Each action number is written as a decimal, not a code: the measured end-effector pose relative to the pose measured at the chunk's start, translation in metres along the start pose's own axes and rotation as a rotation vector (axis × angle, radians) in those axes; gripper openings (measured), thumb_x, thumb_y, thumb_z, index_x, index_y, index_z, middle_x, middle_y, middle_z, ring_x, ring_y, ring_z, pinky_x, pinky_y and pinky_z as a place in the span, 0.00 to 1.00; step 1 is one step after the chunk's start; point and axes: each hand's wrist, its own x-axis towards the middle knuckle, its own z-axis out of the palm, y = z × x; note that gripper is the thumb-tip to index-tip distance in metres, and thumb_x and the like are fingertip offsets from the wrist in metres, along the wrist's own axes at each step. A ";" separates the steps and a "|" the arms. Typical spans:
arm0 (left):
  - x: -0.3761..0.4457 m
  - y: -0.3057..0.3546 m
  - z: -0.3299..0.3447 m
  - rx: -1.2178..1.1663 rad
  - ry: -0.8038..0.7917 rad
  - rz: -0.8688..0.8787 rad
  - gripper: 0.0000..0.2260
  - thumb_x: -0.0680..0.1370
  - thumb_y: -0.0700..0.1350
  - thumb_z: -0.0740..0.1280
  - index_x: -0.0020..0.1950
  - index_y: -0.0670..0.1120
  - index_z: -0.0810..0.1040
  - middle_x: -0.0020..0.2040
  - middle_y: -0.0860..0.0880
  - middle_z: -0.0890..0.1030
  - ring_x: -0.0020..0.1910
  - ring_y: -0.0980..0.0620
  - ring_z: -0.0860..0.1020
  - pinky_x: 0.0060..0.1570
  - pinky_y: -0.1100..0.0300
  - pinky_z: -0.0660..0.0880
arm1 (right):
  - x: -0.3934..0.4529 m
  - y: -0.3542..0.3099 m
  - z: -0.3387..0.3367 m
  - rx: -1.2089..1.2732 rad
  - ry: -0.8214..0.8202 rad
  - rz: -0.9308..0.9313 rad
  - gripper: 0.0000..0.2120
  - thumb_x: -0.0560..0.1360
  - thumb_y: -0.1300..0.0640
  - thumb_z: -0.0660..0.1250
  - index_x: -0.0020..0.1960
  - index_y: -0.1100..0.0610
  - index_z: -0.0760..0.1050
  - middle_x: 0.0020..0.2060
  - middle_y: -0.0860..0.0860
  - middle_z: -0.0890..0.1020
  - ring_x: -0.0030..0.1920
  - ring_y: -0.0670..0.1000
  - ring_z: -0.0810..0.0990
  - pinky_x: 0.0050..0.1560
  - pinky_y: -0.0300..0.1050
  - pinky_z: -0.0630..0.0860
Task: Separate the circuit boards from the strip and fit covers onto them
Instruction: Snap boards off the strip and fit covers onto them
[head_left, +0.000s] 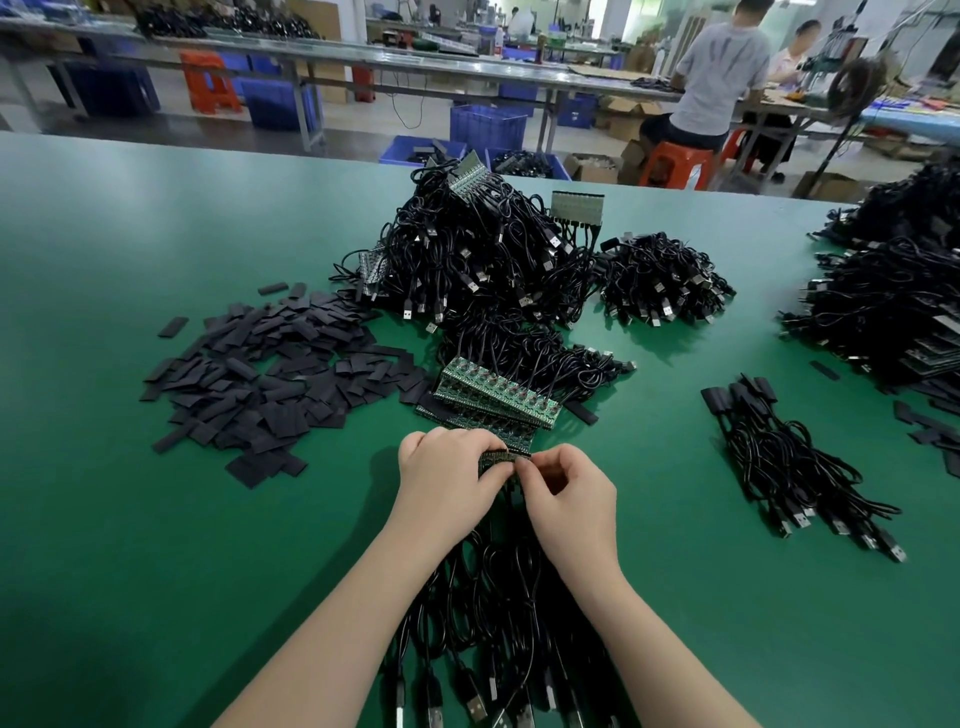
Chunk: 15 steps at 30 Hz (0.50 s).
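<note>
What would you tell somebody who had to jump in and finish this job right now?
Left hand: grips a strip of circuit boards near the front of the green table.
Right hand: pinches the right end of that strip, as if to snap a board off.
Its black cables trail toward you between the arms.
More strips lie just behind the hands; a big tangled pile sits farther back.
Black covers are heaped on the left.
Done: a bundle of covered cables lies on the right.
Left: most strips still need splitting and covering.
</note>
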 end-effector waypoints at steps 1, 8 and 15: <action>0.000 0.001 0.000 0.009 0.000 -0.004 0.11 0.77 0.59 0.65 0.56 0.59 0.79 0.51 0.59 0.81 0.57 0.55 0.74 0.56 0.57 0.56 | -0.001 0.000 0.001 -0.004 0.006 -0.003 0.11 0.75 0.59 0.72 0.35 0.50 0.75 0.29 0.43 0.79 0.33 0.41 0.77 0.34 0.30 0.70; -0.002 0.001 -0.003 0.021 0.054 -0.052 0.10 0.77 0.61 0.65 0.54 0.59 0.80 0.50 0.59 0.81 0.56 0.55 0.74 0.55 0.57 0.56 | 0.003 0.004 -0.002 0.060 0.070 0.065 0.11 0.75 0.59 0.72 0.36 0.51 0.76 0.30 0.44 0.80 0.34 0.38 0.77 0.36 0.27 0.70; -0.006 0.002 -0.007 0.057 0.097 0.061 0.14 0.78 0.59 0.63 0.63 0.61 0.77 0.59 0.62 0.78 0.63 0.57 0.71 0.62 0.58 0.51 | 0.009 0.005 -0.015 0.244 -0.095 0.166 0.04 0.75 0.57 0.73 0.41 0.52 0.81 0.33 0.44 0.82 0.35 0.43 0.78 0.42 0.38 0.75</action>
